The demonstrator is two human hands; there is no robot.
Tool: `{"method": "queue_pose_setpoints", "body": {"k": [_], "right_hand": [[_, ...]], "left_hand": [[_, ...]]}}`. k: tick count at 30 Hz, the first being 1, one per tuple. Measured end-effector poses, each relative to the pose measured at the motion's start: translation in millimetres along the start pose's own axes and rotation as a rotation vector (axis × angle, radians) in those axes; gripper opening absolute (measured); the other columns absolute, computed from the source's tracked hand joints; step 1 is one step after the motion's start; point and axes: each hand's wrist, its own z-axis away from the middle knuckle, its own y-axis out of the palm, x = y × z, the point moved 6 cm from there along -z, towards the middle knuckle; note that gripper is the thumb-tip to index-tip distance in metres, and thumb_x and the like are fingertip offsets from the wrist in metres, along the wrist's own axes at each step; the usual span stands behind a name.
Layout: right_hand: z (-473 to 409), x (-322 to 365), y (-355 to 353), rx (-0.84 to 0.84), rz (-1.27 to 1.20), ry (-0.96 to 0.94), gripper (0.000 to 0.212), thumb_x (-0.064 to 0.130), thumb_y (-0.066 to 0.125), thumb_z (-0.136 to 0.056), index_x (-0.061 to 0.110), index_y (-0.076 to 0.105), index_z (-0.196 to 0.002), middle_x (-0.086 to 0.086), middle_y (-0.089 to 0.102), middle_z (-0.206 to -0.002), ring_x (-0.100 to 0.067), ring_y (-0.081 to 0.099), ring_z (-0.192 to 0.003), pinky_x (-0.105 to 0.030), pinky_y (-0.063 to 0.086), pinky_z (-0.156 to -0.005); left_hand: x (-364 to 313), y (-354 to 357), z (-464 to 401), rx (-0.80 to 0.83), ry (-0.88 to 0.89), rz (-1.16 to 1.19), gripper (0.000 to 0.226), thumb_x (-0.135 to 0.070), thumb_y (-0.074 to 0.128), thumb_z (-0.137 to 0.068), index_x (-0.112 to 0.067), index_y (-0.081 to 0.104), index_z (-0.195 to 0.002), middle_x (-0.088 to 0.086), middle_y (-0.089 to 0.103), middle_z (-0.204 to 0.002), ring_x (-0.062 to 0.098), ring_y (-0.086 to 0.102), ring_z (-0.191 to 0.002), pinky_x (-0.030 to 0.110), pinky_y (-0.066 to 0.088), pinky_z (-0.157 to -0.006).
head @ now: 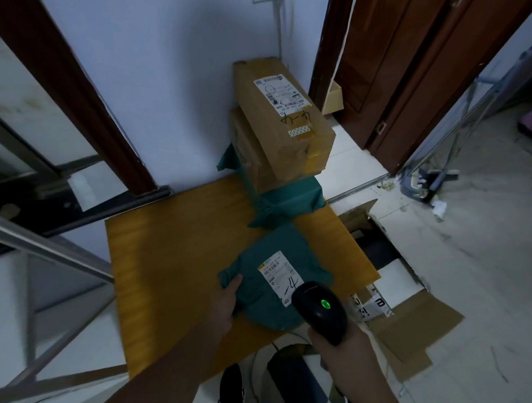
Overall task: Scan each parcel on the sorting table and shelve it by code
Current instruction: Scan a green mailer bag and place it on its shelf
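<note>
our left hand [226,299] grips the green parcel [265,279] at its left edge; our right hand [341,345] holds the scanner [319,308] just right of its label [278,275].

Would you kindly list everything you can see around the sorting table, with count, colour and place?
table: one, yellow-brown top, centre
bag parcels: two, green; one near, labelled, one under the boxes
box parcels: two, brown, stacked at the table's far edge
scanner: one, black with green light, over the near bag's label
open carton: one, brown, on the floor right of the table
doors: brown, far right
left hand: on the near bag's left edge
right hand: grips the scanner
</note>
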Motion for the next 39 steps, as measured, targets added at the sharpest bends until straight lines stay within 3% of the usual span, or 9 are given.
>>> {"method": "queue_pose_setpoints", "body": {"k": [6,10,13,15,18,20,29,34,39], "right_hand": [[-1,3,17,0.029,0.051,-0.015,0.025,0.018,0.07,-0.086,0.01,0.057,-0.065,0.0,0.057,-0.043,-0.006,0.055,-0.04,-0.022,0.044,-0.047],[0,2,28,0.014,0.086,-0.027,0.029,0.018,0.069,-0.087,0.01,0.055,-0.063,0.0,0.054,-0.04,-0.005,0.053,-0.037,-0.023,0.043,-0.046],[2,2,33,0.009,0.086,-0.016,0.031,0.016,0.068,-0.087,0.009,0.054,-0.06,-0.002,0.056,-0.041,-0.006,0.051,-0.036,-0.023,0.041,-0.046],[4,2,36,0.002,0.095,0.008,0.028,0.015,0.069,-0.085,0.009,0.056,-0.061,-0.003,0.057,-0.042,-0.006,0.051,-0.036,-0.024,0.041,-0.046],[8,3,41,-0.001,0.106,0.023,0.03,0.013,0.069,-0.084,0.009,0.053,-0.059,0.002,0.05,-0.038,-0.004,0.047,-0.034,-0.021,0.038,-0.046],[11,4,44,0.001,0.116,0.034,0.027,0.015,0.069,-0.084,0.008,0.055,-0.063,0.001,0.051,-0.04,-0.004,0.048,-0.036,-0.02,0.038,-0.046],[26,7,56,-0.039,0.159,0.15,0.027,0.014,0.067,-0.084,0.012,0.051,-0.063,-0.005,0.053,-0.054,-0.018,0.052,-0.051,-0.024,0.039,-0.054],[38,21,62,-0.034,0.239,0.153,0.024,0.016,0.062,-0.092,0.017,0.051,-0.07,-0.007,0.058,-0.073,-0.022,0.054,-0.068,-0.031,0.046,-0.068],[49,22,63,-0.045,0.241,0.168,0.03,0.01,0.064,-0.087,0.015,0.044,-0.065,-0.005,0.052,-0.064,-0.017,0.047,-0.057,-0.029,0.044,-0.06]], "left_hand": [[18,-39,-70,0.041,0.131,-0.262,0.079,-0.071,0.09,-0.063,-0.037,0.068,-0.131,-0.003,0.073,-0.128,0.022,0.073,-0.113,0.048,0.058,-0.1],[-10,-21,-20,0.081,0.12,-0.327,0.054,-0.052,0.084,-0.084,-0.024,0.068,-0.127,0.003,0.073,-0.12,0.023,0.068,-0.111,0.06,0.052,-0.104],[-10,-23,-14,0.143,0.128,-0.272,0.074,-0.064,0.089,-0.07,-0.026,0.07,-0.13,0.0,0.073,-0.128,0.022,0.069,-0.118,0.052,0.055,-0.105],[-7,-27,-17,0.173,0.126,-0.234,0.074,-0.062,0.091,-0.07,-0.027,0.07,-0.132,0.0,0.073,-0.13,0.024,0.07,-0.119,0.049,0.055,-0.106],[-16,-21,6,0.196,0.098,-0.187,0.038,-0.039,0.08,-0.091,-0.022,0.072,-0.124,0.001,0.076,-0.122,0.025,0.071,-0.115,0.047,0.056,-0.104],[-17,-22,5,0.201,0.086,-0.17,0.029,-0.032,0.076,-0.095,-0.02,0.072,-0.121,0.002,0.077,-0.12,0.025,0.072,-0.113,0.046,0.056,-0.104],[-23,-28,5,0.247,0.09,-0.158,0.034,-0.031,0.073,-0.097,-0.017,0.069,-0.128,0.003,0.075,-0.124,0.026,0.07,-0.117,0.049,0.054,-0.107],[-22,-26,10,0.271,0.079,-0.165,0.032,-0.031,0.074,-0.096,-0.019,0.07,-0.125,0.002,0.076,-0.121,0.025,0.071,-0.115,0.049,0.055,-0.106],[-18,-30,10,0.254,0.071,-0.157,0.034,-0.031,0.075,-0.095,-0.018,0.069,-0.126,0.004,0.075,-0.123,0.025,0.071,-0.113,0.05,0.055,-0.105]]}}
